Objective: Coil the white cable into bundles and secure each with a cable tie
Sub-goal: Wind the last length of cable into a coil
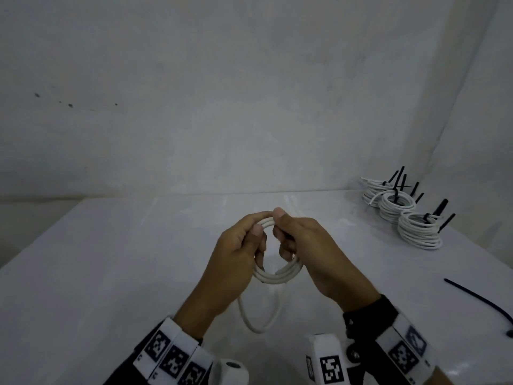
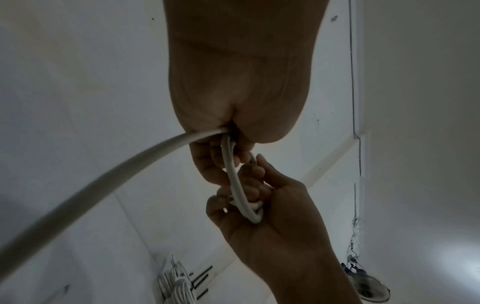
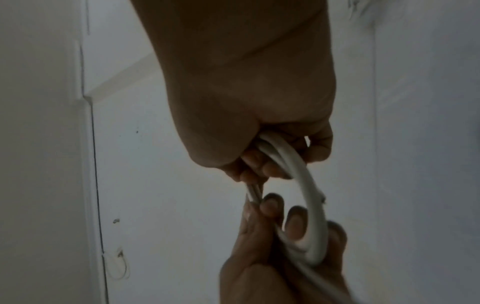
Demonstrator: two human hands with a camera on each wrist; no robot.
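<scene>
- The white cable is wound in a small coil, held above the worktop between both hands.
- The left hand has its grip clamped on the coil's left side, the right hand on its right side.
- A loose loop hangs below the grip.
- Finished bundles lie well apart, far right.
- A black cable tie lies right of the grip.

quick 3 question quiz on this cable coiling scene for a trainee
1. True or false: both hands grip the white cable coil.
2. Where does the loose black cable tie lie? A) on the table to the person's right B) inside the coil C) in the left hand
3. What sticks up from the finished bundles at far right?

Key:
1. True: left hand and right hand both hold it.
2. A
3. Black cable tie tails.
</scene>
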